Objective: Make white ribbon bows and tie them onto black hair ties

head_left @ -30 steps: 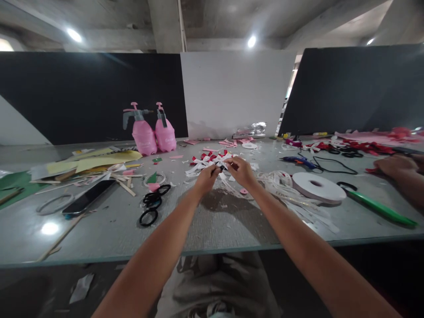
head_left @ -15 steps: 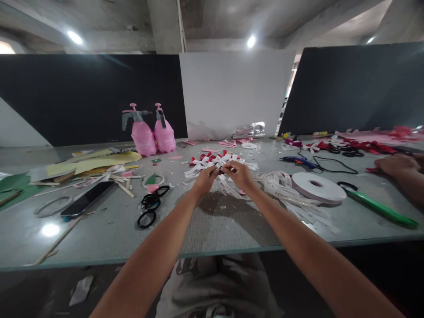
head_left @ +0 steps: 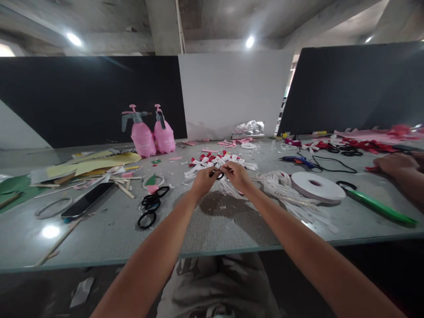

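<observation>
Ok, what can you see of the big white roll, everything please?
The roll is a wide, white disc with a small round hole in its middle, showing brownish inside. It lies flat on the table, broad face up, its near side shaded. The face looks smooth; whether it is wound ribbon or a spool's side, I cannot tell. Loose white ribbons lie at its left, seemingly against its edge. Neither the left hand nor the right hand touches it.
</observation>
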`<action>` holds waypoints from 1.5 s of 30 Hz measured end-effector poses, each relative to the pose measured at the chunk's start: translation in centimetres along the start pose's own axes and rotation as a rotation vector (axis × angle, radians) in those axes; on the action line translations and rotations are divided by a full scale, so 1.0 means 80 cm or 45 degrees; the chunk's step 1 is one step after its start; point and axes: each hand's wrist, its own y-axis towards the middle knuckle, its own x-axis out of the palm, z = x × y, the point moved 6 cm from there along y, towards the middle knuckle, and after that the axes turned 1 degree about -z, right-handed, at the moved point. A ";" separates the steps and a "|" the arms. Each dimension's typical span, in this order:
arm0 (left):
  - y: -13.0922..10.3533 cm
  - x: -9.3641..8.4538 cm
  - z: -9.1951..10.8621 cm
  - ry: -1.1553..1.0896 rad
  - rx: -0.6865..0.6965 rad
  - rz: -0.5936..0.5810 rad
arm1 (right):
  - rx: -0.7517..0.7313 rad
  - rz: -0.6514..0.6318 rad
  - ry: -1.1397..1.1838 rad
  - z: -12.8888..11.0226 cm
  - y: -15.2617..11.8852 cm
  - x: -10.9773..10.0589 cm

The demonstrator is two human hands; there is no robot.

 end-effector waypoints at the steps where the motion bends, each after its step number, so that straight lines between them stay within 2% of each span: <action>1: -0.001 0.000 0.001 0.027 -0.008 0.007 | -0.012 -0.013 -0.048 -0.002 0.000 -0.001; 5: -0.002 0.000 0.004 0.173 -0.024 0.018 | -0.035 -0.047 -0.231 -0.007 0.000 -0.001; 8: -0.003 -0.002 0.010 0.317 -0.010 0.038 | 0.046 -0.047 -0.269 -0.004 0.001 0.001; 12: -0.007 -0.005 0.020 0.523 0.002 0.069 | 0.254 -0.010 -0.100 0.010 0.001 0.005; 15: -0.009 -0.004 0.023 0.565 0.026 0.069 | 0.417 -0.034 0.119 0.027 -0.001 0.012; 18: -0.008 -0.007 0.020 0.478 0.031 0.083 | 0.466 -0.043 0.235 0.040 -0.003 0.010; 21: -0.005 -0.019 0.015 0.232 0.006 0.187 | 0.476 0.004 0.328 0.047 -0.004 -0.004; 24: -0.001 -0.027 0.014 -0.066 0.009 0.267 | 0.437 0.060 0.577 0.040 -0.003 -0.014; 26: 0.001 -0.025 0.017 -0.160 0.021 0.269 | 0.372 0.012 0.741 0.028 -0.001 -0.008; 29: 0.000 -0.024 0.024 -0.138 0.038 0.342 | 0.355 -0.025 0.843 0.016 0.001 0.006; 32: -0.003 -0.024 0.031 -0.083 0.085 0.390 | 0.383 0.044 0.835 0.019 0.001 0.009; 36: -0.007 -0.029 0.037 -0.120 0.123 0.377 | 0.385 0.104 0.777 0.025 -0.001 0.002; 41: -0.007 -0.037 0.038 -0.098 0.166 0.360 | 0.388 0.071 0.719 0.021 -0.001 0.000; 45: -0.004 -0.034 0.033 -0.043 0.156 0.300 | 0.355 0.053 0.688 0.018 0.000 -0.001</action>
